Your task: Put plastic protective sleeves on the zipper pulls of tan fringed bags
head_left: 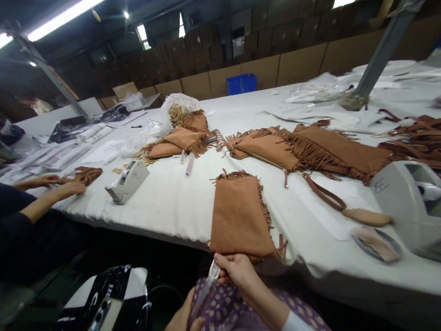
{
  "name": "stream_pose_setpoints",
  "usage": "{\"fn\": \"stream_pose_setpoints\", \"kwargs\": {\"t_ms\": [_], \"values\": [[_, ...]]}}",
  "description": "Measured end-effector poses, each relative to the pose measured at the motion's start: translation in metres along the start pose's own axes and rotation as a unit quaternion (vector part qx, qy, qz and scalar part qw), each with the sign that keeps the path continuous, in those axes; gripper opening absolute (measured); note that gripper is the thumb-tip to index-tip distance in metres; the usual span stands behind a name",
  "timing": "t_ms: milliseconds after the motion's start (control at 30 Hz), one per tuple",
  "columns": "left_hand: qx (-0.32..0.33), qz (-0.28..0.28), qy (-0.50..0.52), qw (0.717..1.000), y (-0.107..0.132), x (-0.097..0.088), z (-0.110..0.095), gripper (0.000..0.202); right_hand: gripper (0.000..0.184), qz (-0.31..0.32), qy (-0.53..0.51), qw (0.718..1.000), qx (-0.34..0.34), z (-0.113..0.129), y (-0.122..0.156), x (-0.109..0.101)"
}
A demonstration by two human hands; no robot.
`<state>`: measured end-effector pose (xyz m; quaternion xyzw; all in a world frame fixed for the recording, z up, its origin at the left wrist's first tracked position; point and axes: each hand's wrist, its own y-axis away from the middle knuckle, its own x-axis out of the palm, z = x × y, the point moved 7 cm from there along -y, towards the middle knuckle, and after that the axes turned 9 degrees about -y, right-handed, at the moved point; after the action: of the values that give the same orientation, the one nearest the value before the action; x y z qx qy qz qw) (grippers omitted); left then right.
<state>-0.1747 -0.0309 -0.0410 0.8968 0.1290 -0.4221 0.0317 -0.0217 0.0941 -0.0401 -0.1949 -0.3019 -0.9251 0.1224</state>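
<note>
My right hand (238, 271) is closed in a pinch on a small pale piece with a gold-coloured rim (214, 271). A narrow clear plastic strip (200, 304) runs down from that piece to my left hand (182, 326), whose fingers curl around its lower end. Both hands are over my lap, just off the table's front edge. Directly beyond them a flat tan fringed pouch (241, 213) lies on the white table (172, 202), its fringe along the far and right sides. The exact kind of the pale piece is too small to make out.
More fringed pouches (266, 147) lie farther back, with brown straps (438, 137) at right. Grey tape dispensers (419, 204) (127, 181) stand on both sides. At left, a co-worker's hands (68, 188) handle a brown fringed piece (88, 174). A metal post (388, 52) rises at back right.
</note>
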Motion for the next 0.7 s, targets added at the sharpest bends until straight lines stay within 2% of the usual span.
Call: {"fn": "stream_pose_setpoints", "kwargs": {"t_ms": [33,100,233,300,367,500,600,700], "values": [[-0.032,0.008,0.025,0.999,-0.003,-0.002,0.005,0.052,0.034,0.000,0.010,1.000,-0.008,0.000,0.000,0.000],[-0.084,0.028,0.099,0.991,-0.016,-0.004,0.002,0.059,0.035,0.003,0.026,0.999,-0.021,-0.001,0.000,0.000],[-0.122,0.107,0.273,0.948,-0.049,0.017,-0.040,0.058,0.035,0.000,0.055,0.997,-0.050,0.004,0.001,-0.004],[-0.130,0.129,0.319,0.930,-0.056,0.030,-0.059,0.055,0.037,-0.002,0.076,0.995,-0.071,0.008,0.001,-0.007],[-0.133,0.131,0.336,0.923,-0.057,0.036,-0.068,0.053,0.039,-0.003,0.084,0.993,-0.082,0.011,0.001,-0.010],[-0.134,0.142,0.368,0.909,-0.053,0.036,-0.069,0.047,0.041,-0.009,0.067,0.995,-0.078,0.009,0.000,-0.013],[-0.167,0.148,0.398,0.890,-0.048,0.039,-0.066,0.048,0.044,-0.011,0.064,0.995,-0.074,0.006,0.002,-0.011],[-0.207,0.113,0.380,0.895,-0.042,0.044,-0.060,0.052,0.047,-0.010,0.078,0.995,-0.065,0.003,0.010,-0.009]]}}
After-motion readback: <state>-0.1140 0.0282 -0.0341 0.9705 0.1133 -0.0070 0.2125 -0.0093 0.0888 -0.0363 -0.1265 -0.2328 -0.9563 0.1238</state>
